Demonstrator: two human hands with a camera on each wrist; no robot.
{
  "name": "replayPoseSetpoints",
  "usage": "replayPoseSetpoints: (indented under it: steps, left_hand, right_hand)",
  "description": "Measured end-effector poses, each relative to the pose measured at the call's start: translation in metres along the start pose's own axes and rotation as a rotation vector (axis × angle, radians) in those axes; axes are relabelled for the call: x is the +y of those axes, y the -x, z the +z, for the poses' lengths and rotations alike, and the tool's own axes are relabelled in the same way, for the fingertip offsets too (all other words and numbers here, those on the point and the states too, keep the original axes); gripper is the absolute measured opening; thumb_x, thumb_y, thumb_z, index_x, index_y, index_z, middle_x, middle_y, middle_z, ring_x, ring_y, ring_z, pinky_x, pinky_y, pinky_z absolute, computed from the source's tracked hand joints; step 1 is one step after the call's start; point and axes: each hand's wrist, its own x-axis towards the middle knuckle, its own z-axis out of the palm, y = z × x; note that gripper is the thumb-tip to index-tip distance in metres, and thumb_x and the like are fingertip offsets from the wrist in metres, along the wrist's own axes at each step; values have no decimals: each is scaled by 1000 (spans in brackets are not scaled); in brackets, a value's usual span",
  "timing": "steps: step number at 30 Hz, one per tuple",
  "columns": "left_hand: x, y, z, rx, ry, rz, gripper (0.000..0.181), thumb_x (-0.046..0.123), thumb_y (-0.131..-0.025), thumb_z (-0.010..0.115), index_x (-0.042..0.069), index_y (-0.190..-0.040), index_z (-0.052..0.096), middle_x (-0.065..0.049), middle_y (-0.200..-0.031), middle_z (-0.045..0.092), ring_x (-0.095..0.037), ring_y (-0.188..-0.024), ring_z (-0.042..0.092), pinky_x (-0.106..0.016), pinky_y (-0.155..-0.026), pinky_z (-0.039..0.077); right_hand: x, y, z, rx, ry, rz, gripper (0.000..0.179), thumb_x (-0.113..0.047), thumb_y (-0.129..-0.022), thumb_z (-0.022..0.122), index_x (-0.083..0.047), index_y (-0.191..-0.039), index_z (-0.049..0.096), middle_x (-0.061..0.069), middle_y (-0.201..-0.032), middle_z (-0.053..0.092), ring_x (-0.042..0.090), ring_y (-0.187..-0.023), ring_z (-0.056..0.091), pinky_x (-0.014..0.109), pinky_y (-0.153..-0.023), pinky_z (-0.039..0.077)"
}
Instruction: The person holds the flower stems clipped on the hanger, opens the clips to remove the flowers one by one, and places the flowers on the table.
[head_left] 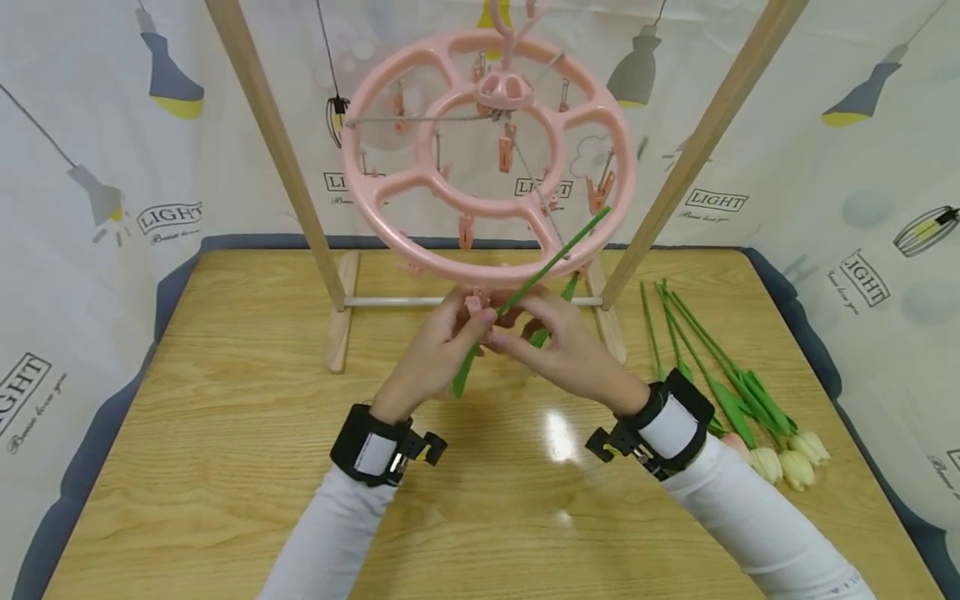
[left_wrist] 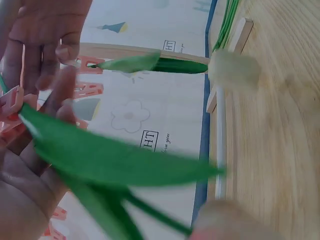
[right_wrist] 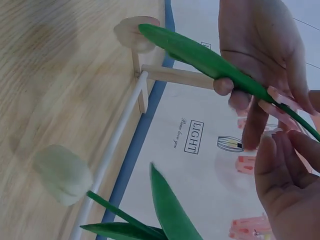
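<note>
In the head view, my left hand point(head_left: 431, 350) pinches a pink clothespin point(head_left: 476, 300) hanging from the front rim of a pink round drying rack point(head_left: 480, 271). A tulip's green stem point(head_left: 558, 257) slants up to the right across the rim from the clothespin, its leaf point(right_wrist: 215, 62) hanging below. My right hand point(head_left: 573, 350) meets the left there, thumb and fingertips pinching at the stem beside the clothespin. The held tulip's bloom point(right_wrist: 137, 34) is pale in the right wrist view. Another white tulip point(left_wrist: 232, 69) hangs bloom down from a clothespin point(left_wrist: 89, 65) on the rack's right side.
Several loose tulips point(head_left: 765, 462) lie on the table point(head_left: 225, 467) at the right. A wooden frame with slanted posts point(head_left: 678, 192) and a white crossbar point(head_left: 397, 302) stands around the rack. More clothespins point(head_left: 466, 231) dangle from the rings. Behind hangs a lamp-printed cloth point(head_left: 262, 192).
</note>
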Motion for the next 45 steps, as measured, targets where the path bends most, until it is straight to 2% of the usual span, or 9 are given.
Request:
replayPoseSetpoints:
  steps: [5, 7, 10, 14, 18, 22, 28, 38, 45]
  left_hand:
    - [-2, 0, -1, 23, -93, 33, 38, 39, -101, 39, 6, -118, 47, -18, -79, 62, -21, -56, 53, -25, -50, 45]
    - [-3, 0, 0, 39, -134, 64, 43, 45, -98, 36, 5, -108, 47, -16, -72, 58, -19, -56, 48, -23, -49, 37]
    - [-5, 0, 1, 69, -203, 116, 48, 50, -96, 31, 4, -97, 46, -13, -68, 53, -18, -56, 46, -25, -50, 33]
    - [-5, 0, 1, 95, -236, 147, 48, 49, -99, 27, 6, -105, 47, -12, -69, 53, -18, -55, 45, -25, -47, 31]
    - [-4, 0, -1, 109, -173, 129, 39, 38, -103, 33, 10, -126, 46, -17, -74, 60, -20, -55, 50, -22, -47, 39]
    - [-1, 0, -1, 127, -62, 112, 27, 15, -105, 41, 2, -127, 47, -27, -90, 66, -27, -71, 67, -30, -62, 59]
    - [3, 0, -1, 162, -34, 132, 18, 2, -102, 44, -8, -115, 50, -29, -107, 65, -31, -91, 65, -50, -75, 56]
    - [4, 0, -2, 156, -22, 127, 21, 4, -99, 49, -4, -118, 52, -27, -96, 66, -23, -84, 66, -23, -69, 52]
    - [6, 2, -2, 141, 72, 83, 27, 3, -99, 50, -6, -124, 51, -30, -92, 63, -20, -80, 64, -37, -75, 60]
  right_hand:
    - [-2, 2, -10, 105, -34, 7, 21, -3, -95, 58, 5, -113, 65, 23, -101, 70, 19, -84, 64, 29, -62, 56]
    - [-3, 3, -13, 154, -84, 9, 20, -4, -97, 54, 8, -108, 66, 25, -93, 72, 15, -79, 65, 26, -60, 54]
    - [-4, 4, -16, 236, -160, 5, 21, -5, -98, 53, 12, -101, 67, 10, -84, 75, 6, -72, 64, 20, -58, 52]
    - [-2, 4, -21, 349, -253, -28, 23, -5, -97, 56, 16, -98, 64, -16, -81, 74, 5, -69, 66, 16, -57, 51]
    - [-1, 4, -24, 426, -350, -70, 12, 2, -94, 57, 9, -100, 64, -15, -85, 75, 7, -68, 66, 16, -57, 53]
    - [-3, 4, -22, 389, -442, -56, 18, 8, -92, 56, 2, -108, 62, -6, -96, 73, 11, -75, 64, 19, -65, 54]
    - [-5, 1, -17, 366, -489, -40, 20, 12, -92, 54, 2, -108, 61, -4, -100, 73, 13, -84, 66, 19, -72, 55]
    - [-5, -2, -12, 390, -628, -23, 37, 11, -96, 46, 4, -132, 41, 1, -110, 69, 19, -95, 68, 28, -85, 59]
    - [-4, -3, -7, 365, -724, -45, 38, -14, -97, 54, -2, -129, 39, 6, -112, 60, 19, -96, 66, 31, -85, 60]
